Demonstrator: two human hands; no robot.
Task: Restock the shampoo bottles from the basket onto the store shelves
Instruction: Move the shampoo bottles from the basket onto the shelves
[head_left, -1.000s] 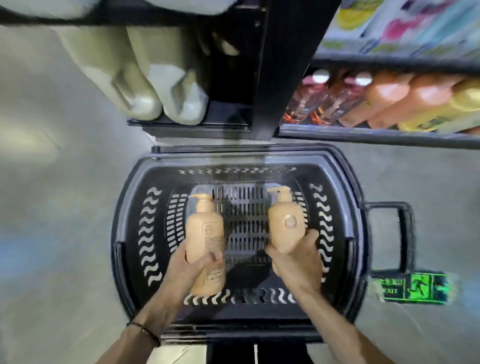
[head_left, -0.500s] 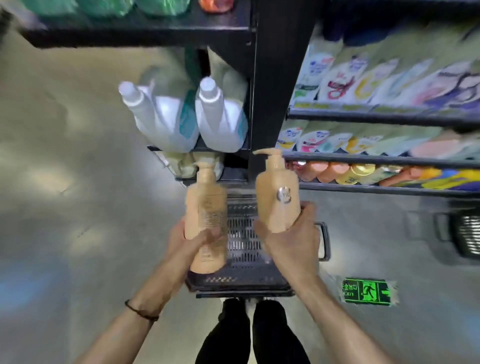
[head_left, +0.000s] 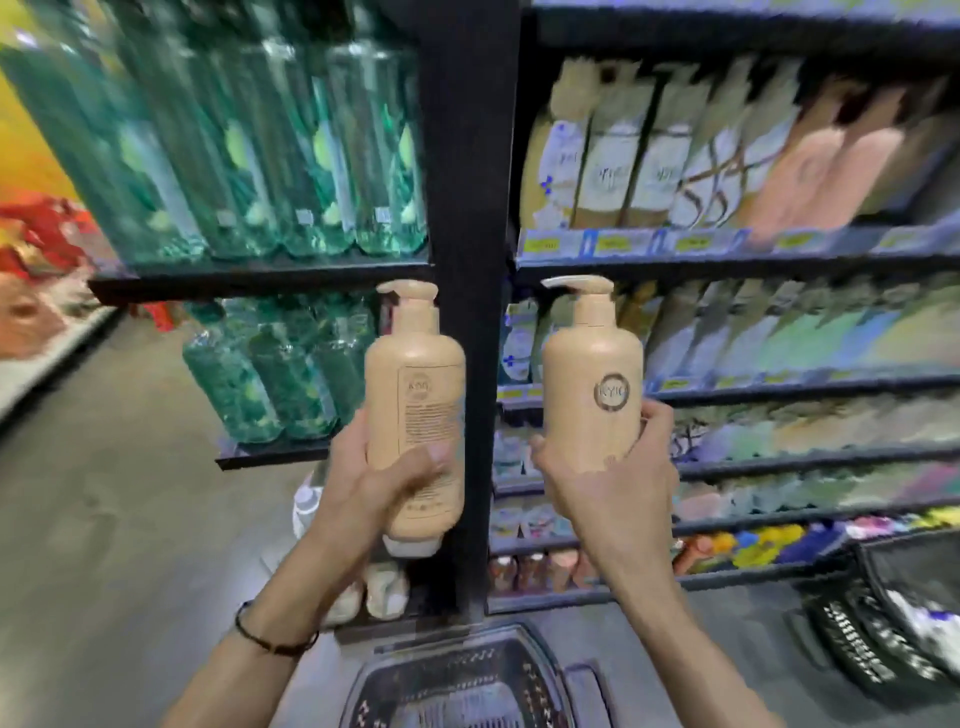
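I hold two beige pump shampoo bottles upright at chest height in front of the shelves. My left hand (head_left: 382, 486) grips the left bottle (head_left: 415, 395) round its lower half, its back label facing me. My right hand (head_left: 613, 480) grips the right bottle (head_left: 592, 384) from below, its round logo facing me. The black basket (head_left: 457, 686) sits on the floor below my arms, at the bottom edge of the view. The black shelf upright (head_left: 470, 182) stands between the two bottles.
Green clear bottles (head_left: 270, 156) fill the left shelves. Cream, white and peach bottles (head_left: 675, 156) line the right shelf, with blurred rows of packs below. A second black basket (head_left: 883, 639) lies at the lower right. Grey floor stretches to the left.
Both hands have lifted the two bottles out of the basket and up to shelf height. The view has swung from the basket up to the shelves.
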